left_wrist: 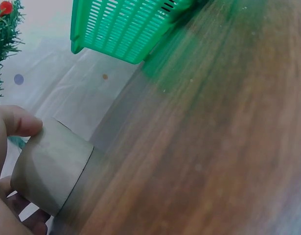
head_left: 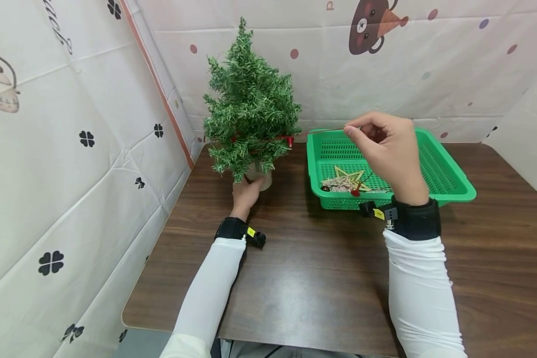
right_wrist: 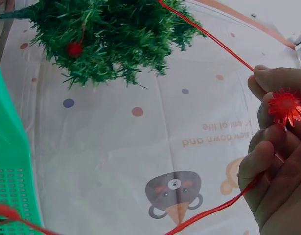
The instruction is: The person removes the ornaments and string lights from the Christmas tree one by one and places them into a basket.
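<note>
Head cam: tree (head_left: 252,107) on the counter (head_left: 309,278), left hand (head_left: 245,198) clamped on its base (head_left: 266,182), green basket (head_left: 449,166) beside it. Left wrist: the thumb (left_wrist: 25,123) hooks that base. Right wrist: right hand (right_wrist: 287,166) pinches a taut red string (right_wrist: 209,35); overpulling could tip the tree, dangling slack might snag the basket.

The creased white wall covering (right_wrist: 111,152) carries upside-down pale orange lettering (right_wrist: 214,140), where "down and" and "of life" can be read, and black cursive script (head_left: 57,26), which stays unclear.

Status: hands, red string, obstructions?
Left hand grips pot under tree. Right hand pinches red string, running to tree. Visible span unobstructed; green basket nearby.
</note>
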Available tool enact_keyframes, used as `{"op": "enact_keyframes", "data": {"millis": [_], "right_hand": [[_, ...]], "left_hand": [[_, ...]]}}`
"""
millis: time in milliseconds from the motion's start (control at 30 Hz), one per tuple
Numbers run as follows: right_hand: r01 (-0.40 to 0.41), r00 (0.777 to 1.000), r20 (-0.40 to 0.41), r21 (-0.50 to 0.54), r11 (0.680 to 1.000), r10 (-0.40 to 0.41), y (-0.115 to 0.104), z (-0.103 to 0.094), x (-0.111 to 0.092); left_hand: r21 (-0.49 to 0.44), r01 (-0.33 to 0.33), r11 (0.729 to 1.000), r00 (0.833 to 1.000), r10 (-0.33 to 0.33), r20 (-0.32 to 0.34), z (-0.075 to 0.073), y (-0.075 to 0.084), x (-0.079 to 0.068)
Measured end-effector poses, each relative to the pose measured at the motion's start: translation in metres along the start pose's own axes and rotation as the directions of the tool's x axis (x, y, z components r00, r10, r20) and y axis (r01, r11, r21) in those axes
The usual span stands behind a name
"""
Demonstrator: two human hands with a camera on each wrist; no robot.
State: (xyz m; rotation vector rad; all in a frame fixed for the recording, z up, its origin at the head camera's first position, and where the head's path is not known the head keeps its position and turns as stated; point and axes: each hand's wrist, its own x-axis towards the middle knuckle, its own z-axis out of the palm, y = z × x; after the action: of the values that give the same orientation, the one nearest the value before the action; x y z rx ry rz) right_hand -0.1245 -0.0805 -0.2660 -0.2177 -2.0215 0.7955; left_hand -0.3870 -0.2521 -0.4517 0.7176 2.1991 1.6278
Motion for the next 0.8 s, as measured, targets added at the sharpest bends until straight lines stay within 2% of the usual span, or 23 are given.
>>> {"op": "enact_keyframes", "data": {"millis": [167, 300, 433, 567, 800], "right_hand": [[0.038, 0.998, -0.043, 0.073, 0.997, -0.034, -0.003, -0.001, 0.001], [0.077, 0.996, -0.059, 0.100, 0.992, -0.071, 0.004, -0.002, 0.001], [0.123, 0.991, -0.071, 0.102, 0.987, -0.116, 0.007, -0.005, 0.002], [0.135, 0.988, -0.093, 0.106, 0.985, -0.125, 0.006, -0.005, 0.002], [0.105, 0.988, -0.127, 0.115, 0.988, -0.090, 0.008, -0.004, 0.001]], "left_hand": [[-0.104, -0.007, 0.995, 1.000, 0.008, 0.005, 0.000, 0.000, 0.001], [-0.095, 0.028, 0.995, 0.999, -0.031, -0.022, 0.001, -0.001, -0.001], [-0.018, -0.049, 0.999, 0.997, 0.048, -0.058, 0.003, -0.001, 0.000], [0.064, -0.126, 0.990, 0.990, 0.130, -0.060, 0.002, -0.002, 0.002], [-0.041, -0.141, 0.989, 0.990, 0.140, -0.033, 0.001, -0.002, 0.006]]}}
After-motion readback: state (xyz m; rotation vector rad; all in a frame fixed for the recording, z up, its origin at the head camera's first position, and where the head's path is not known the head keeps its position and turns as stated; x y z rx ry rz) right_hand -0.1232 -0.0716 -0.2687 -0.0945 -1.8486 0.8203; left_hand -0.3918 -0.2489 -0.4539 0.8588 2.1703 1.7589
